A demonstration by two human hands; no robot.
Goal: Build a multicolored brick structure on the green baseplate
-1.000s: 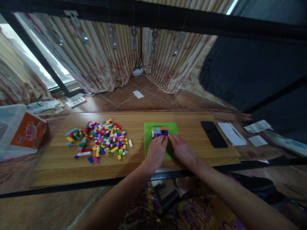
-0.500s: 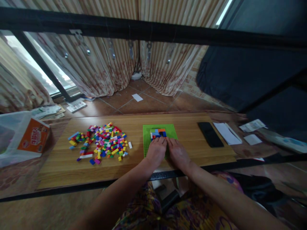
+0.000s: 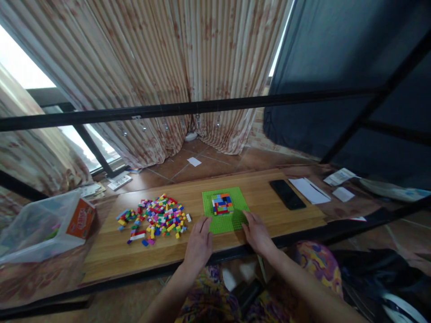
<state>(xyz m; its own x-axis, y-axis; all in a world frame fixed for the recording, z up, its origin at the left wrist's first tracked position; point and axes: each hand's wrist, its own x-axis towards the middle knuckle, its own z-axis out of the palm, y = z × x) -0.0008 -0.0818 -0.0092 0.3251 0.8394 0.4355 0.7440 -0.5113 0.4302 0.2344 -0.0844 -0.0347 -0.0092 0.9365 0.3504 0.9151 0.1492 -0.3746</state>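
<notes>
left hand (image 3: pixel 198 244) and right hand (image 3: pixel 258 231) flank the square green studded plastic baseplate (image 3: pixel 230 224), fingers (image 3: pixel 203 224) extended, loosely parted, gripping nothing visible, contact unclear; low multicoloured plastic brick build (image 3: pixel 222 204) sits on it, atop the brown wood-grain worktop (image 3: pixel 111 253).

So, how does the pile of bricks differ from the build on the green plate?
The pile lies loose and scattered, while the build is packed closely together. The pile spreads over a wider area than the build. The pile rests directly on the table; the build sits on the green plate. Both are many-coloured.
</notes>
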